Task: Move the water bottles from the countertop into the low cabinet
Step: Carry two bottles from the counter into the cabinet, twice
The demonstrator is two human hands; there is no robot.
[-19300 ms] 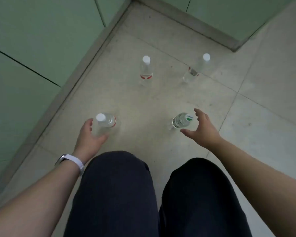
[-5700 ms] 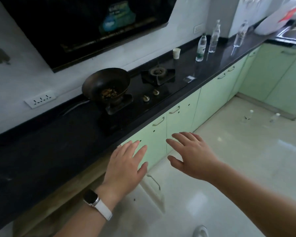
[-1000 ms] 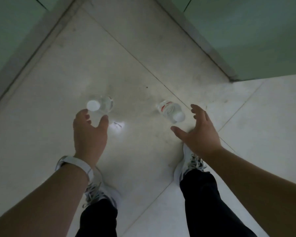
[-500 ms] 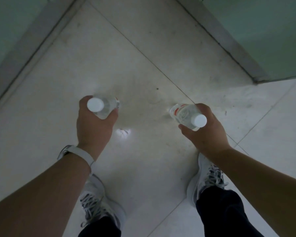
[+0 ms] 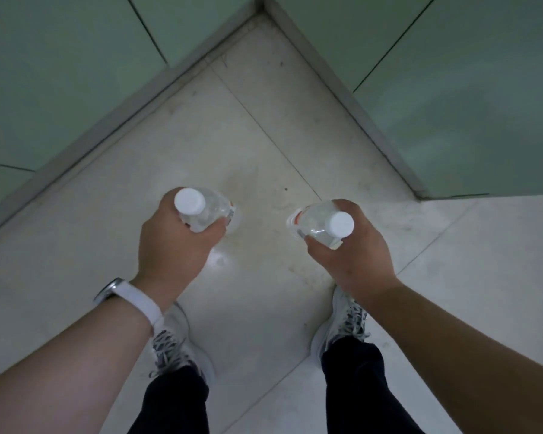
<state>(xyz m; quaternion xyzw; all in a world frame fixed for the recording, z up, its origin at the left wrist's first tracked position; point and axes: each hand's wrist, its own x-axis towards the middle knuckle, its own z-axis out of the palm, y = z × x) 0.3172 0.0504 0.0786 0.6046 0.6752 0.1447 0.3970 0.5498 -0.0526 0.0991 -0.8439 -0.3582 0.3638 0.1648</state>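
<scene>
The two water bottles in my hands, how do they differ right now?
The left bottle is seen almost straight down, its label barely peeking out; the right bottle tilts, showing more clear body and a red-edged label. The left hand, on the arm with the white wristband, holds one; the bare-wristed right hand the other. Both are clear, white-capped and gripped.

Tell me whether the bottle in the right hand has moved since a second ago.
Yes. The right bottle stood on the floor tile beyond the open right hand; now that hand grips it, tilted, seemingly lifted off the floor.
</scene>
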